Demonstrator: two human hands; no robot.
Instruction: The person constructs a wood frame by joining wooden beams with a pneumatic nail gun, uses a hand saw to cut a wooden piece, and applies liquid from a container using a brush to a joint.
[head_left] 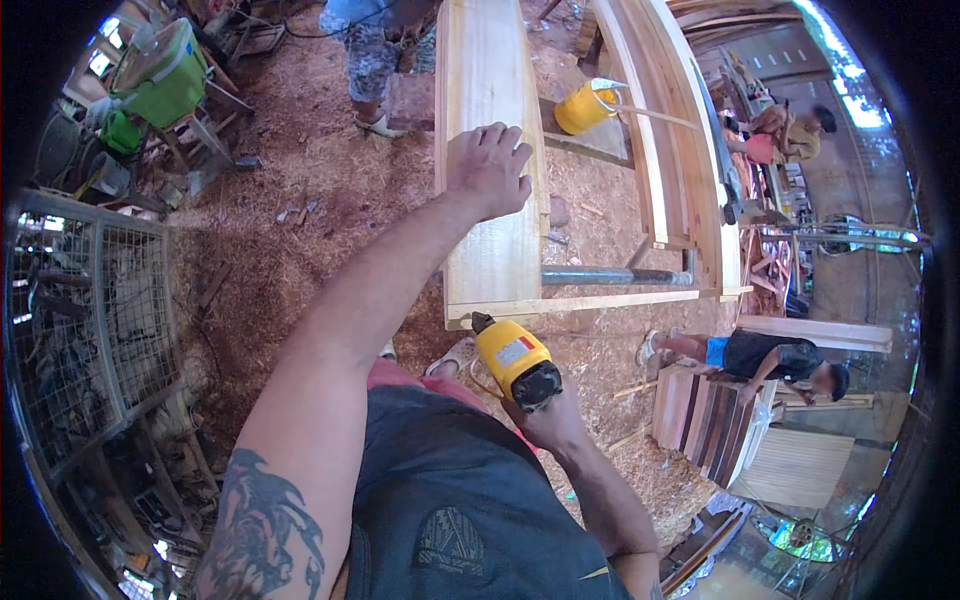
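Note:
A long pale wooden board (497, 250) runs away from me, with its near end close to my body. My left hand (490, 172) lies flat on top of it, fingers spread and holding nothing. My right hand (548, 415) is wrapped round the grip of a yellow and black nail gun (513, 358). The dark nose of the tool is at the board's near end, beside a thin wooden strip (610, 302) that crosses to the right. The tool's body hides most of my right fingers. Whether the nose presses on the wood, I cannot tell.
A metal pipe (615, 275) lies just beyond the strip. Long planks (690, 150) stand on the right, near a yellow container (583, 108). One person (362, 60) stands far left; another (775, 357) bends by stacked boards (705, 425). Shavings cover the floor (290, 260).

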